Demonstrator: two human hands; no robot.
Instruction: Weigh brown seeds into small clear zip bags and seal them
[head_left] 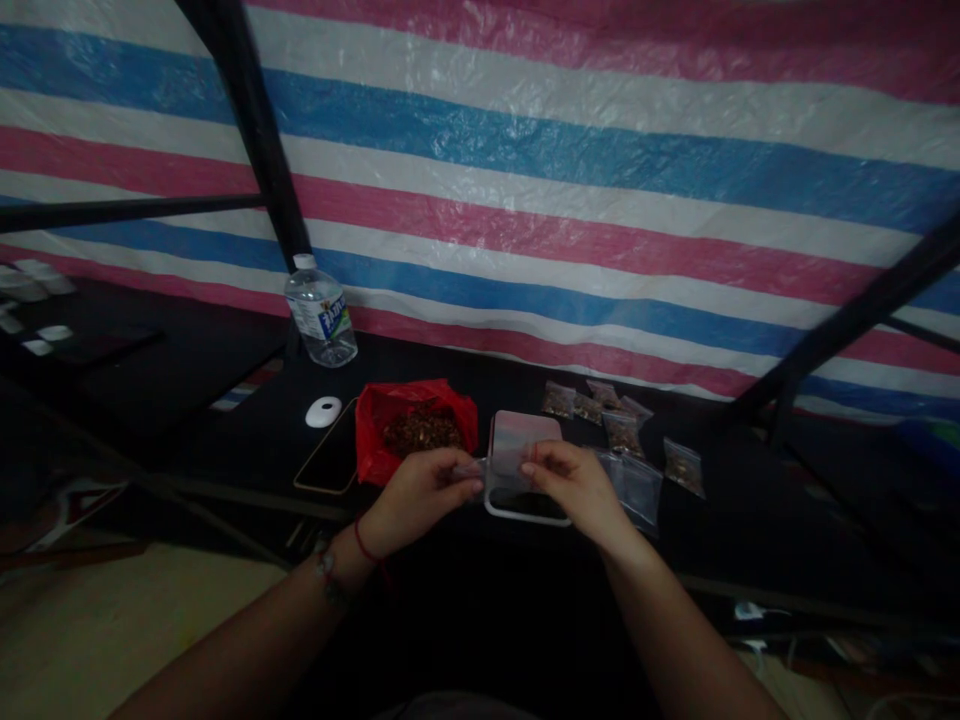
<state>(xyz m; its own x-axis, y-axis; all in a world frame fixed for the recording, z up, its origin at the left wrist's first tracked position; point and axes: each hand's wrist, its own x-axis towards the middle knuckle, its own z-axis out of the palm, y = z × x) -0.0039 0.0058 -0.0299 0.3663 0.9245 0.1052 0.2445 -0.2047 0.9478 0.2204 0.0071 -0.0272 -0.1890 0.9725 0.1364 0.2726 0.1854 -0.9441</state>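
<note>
Over the small digital scale [525, 505], my left hand [416, 495] pinches the edge of a small clear plastic bag [471, 469]. My right hand [574, 485] has thumb and fingers closed at the bag's other side, above the scale's pale, shiny top; the thin film between the hands is hard to make out. Left of the scale, an open red plastic bag [367, 440] holds a heap of brown, dried-looking bits [424, 430]. Flat clear bags [637, 490] lie beside my right wrist. Several small filled bags [622, 433] lie behind them, and one filled bag [683, 466] rests farther right.
A phone [328, 460] and a white rounded object [323, 411] lie left of the red bag. Behind them stands a clear plastic bottle [322, 315]. Black metal posts [262, 130] frame the black table [450, 358], against a striped plastic sheet [562, 200].
</note>
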